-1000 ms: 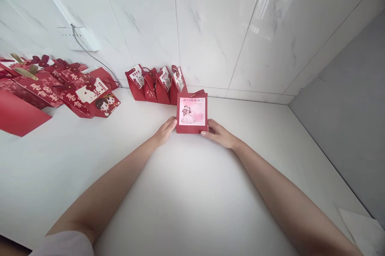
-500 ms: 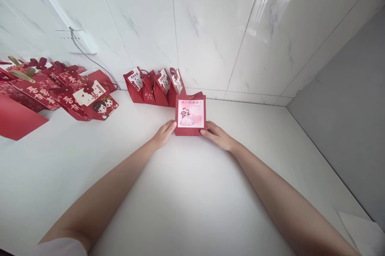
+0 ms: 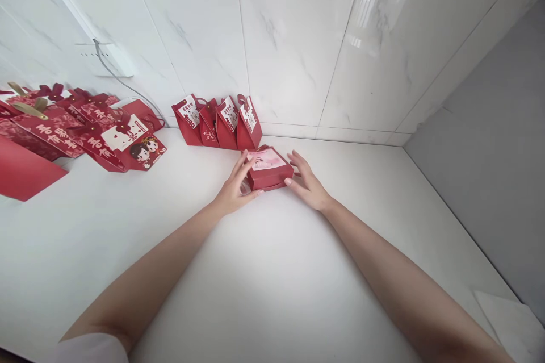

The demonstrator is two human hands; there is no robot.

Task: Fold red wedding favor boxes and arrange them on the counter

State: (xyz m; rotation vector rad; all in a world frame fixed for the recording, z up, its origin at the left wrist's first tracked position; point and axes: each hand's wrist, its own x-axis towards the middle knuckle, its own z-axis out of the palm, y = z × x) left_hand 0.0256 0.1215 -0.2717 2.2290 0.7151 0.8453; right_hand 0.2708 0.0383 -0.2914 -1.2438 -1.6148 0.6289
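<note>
A red gift box (image 3: 272, 175) with a pink picture of a couple on its upper face lies tipped back on the white table. At its left end, my left hand (image 3: 233, 186) has its fingers on the upper face and its thumb at the lower front edge. On the other side, my right hand (image 3: 310, 184) is open, fingers spread and raised off the box. Its thumb tip is at the right front corner; whether it touches, I cannot tell. The far side of the box is hidden.
Behind the box, several red gift boxes (image 3: 227, 124) stand in a row against the tiled wall. More red boxes and bags (image 3: 102, 141) crowd the left. A grey cable (image 3: 123, 86) hangs from a wall socket (image 3: 113, 62). White paper (image 3: 508, 317) lies at lower right.
The gift box has tipped backward, so its picture now faces more upward and its lower side shows. My right fingers have spread away from it; my left fingers have shifted onto the upper face.
</note>
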